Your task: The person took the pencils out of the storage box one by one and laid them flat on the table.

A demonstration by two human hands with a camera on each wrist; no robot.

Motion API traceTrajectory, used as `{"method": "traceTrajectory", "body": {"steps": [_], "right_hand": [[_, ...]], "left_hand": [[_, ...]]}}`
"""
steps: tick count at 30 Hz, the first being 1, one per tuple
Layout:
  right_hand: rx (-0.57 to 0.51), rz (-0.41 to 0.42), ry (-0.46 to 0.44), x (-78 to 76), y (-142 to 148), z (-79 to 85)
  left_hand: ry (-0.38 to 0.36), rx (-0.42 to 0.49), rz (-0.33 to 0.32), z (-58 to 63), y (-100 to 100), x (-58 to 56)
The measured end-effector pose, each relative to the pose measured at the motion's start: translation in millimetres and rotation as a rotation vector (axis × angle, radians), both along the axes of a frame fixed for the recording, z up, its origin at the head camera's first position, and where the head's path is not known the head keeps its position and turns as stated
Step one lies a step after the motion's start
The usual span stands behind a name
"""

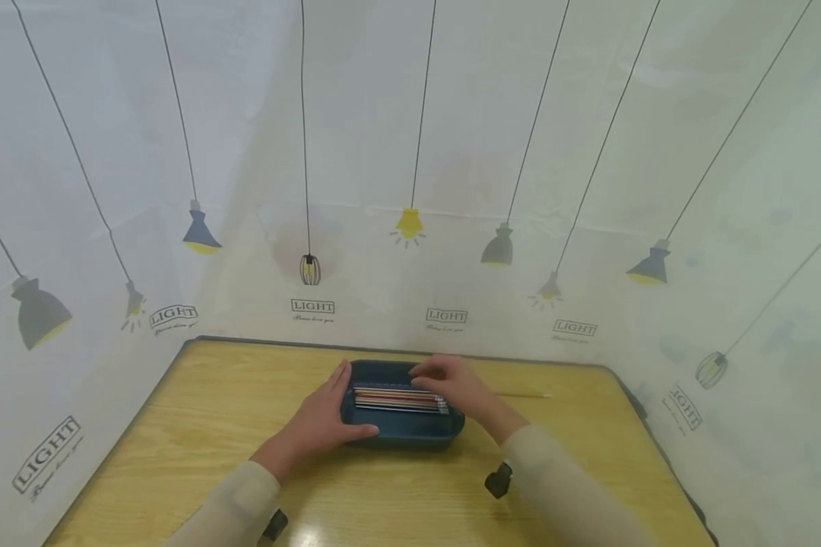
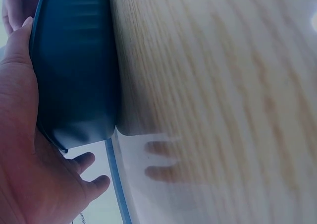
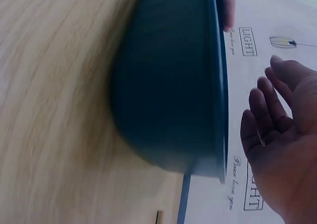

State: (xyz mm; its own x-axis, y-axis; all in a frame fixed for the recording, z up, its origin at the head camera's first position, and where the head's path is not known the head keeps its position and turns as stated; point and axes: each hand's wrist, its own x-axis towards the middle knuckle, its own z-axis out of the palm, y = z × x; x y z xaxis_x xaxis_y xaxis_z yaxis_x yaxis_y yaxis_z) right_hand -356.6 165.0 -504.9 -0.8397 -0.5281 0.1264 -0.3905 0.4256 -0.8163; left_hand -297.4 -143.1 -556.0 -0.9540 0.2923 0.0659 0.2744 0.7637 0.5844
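A dark teal rectangular basin (image 1: 407,442) stands on the table. A bundle of slim pencil-like sticks (image 1: 397,398), red, yellowish, dark and white with silvery right ends, lies lengthwise inside it. My left hand (image 1: 318,418) spans the basin's left end, thumb along the near rim and straight fingers up the left side. In the left wrist view the thumb rests against the basin wall (image 2: 77,60). Over the far right part of the basin hovers my right hand (image 1: 454,384), fingers loosely bent. The right wrist view shows nothing between those fingers, apart from the rim.
A single yellowish stick (image 1: 520,394) with a pale tip lies on the wooden table (image 1: 198,433), right of the basin. A white sheet printed with hanging lamps (image 1: 376,289) surrounds the table's back and sides. Black devices (image 1: 499,481) sit at both wrists.
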Motion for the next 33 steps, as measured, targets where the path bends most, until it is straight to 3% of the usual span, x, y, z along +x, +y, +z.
{"method": "traceTrajectory", "body": {"steps": [9,17,33], "right_hand": [[0.033,0.033,0.019,-3.4,-19,-13.8],[0.212,0.103,0.108,-3.7,-34,-21.6],[0.223,0.135,0.119,-11.6,-42,-41.1]], "left_hand": [[0.006,0.005,0.0,0.2,0,0.5],[0.0,-0.001,0.009,-0.6,-1,0.0],[0.011,0.014,0.007,-5.8,-1,-2.9]]}}
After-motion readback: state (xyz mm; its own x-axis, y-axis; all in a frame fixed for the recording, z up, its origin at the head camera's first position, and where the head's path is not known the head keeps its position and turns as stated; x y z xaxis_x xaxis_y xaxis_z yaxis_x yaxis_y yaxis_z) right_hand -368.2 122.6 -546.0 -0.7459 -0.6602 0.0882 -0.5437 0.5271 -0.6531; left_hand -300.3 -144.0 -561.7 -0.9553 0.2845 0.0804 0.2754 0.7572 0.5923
